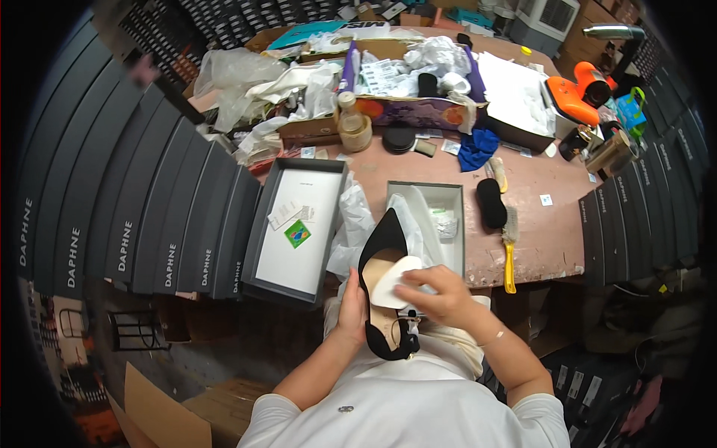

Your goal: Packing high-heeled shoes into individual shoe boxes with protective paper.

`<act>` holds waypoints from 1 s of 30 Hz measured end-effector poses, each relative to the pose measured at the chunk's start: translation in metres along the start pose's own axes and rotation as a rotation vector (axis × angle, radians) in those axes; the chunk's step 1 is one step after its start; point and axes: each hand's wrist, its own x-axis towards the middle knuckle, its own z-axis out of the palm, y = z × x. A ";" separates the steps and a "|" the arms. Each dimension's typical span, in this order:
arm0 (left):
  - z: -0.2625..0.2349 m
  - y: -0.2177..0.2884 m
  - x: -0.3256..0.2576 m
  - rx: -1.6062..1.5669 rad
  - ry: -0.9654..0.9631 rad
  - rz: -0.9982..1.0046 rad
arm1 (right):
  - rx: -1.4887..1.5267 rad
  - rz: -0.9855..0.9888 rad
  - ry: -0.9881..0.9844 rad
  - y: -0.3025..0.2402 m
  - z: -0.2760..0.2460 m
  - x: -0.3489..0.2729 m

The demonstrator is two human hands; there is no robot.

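Note:
A black pointed-toe shoe point(383, 237) with a beige insole is tilted in front of my body, toe pointing away. My left hand point(351, 310) grips it along its left side. Between the fingers of my right hand point(441, 297) is a flat white rounded pad point(393, 284), held over the shoe's opening. Whether the pad touches the insole I cannot tell. Just beyond, an open grey shoebox point(457, 250) contains white tissue paper point(418, 224) and a small clear packet point(446, 224). Loose tissue point(352, 224) lies to its left.
A box lid point(275, 287) holding cards stands at left. A yellow-handled brush point(509, 254), a black pad point(491, 203) and a blue cloth point(479, 149) lie at right. Grey shoeboxes point(149, 201) are stacked on both sides. Behind are a bottle point(354, 127) and a purple carton point(403, 113).

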 end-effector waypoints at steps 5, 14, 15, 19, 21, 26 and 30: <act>-0.005 -0.007 -0.007 0.146 0.009 -0.029 | 0.076 0.252 -0.215 0.011 0.031 -0.001; -0.005 -0.008 -0.014 0.219 0.057 -0.038 | 0.304 0.541 -0.014 0.043 0.007 0.031; -0.008 -0.006 -0.014 0.200 0.048 -0.045 | -0.019 0.446 -0.035 0.060 -0.001 0.036; -0.011 -0.003 -0.008 0.154 -0.042 -0.060 | -0.548 0.405 -0.413 0.142 0.033 -0.003; -0.008 -0.006 -0.005 0.043 -0.016 -0.071 | -0.735 0.224 -0.442 0.153 0.051 -0.014; -0.006 0.005 0.000 -0.081 -0.006 -0.023 | -0.416 0.424 -0.181 0.129 0.029 0.007; -0.004 -0.005 0.007 -0.015 -0.026 0.165 | 0.082 0.532 -0.251 0.020 0.001 0.060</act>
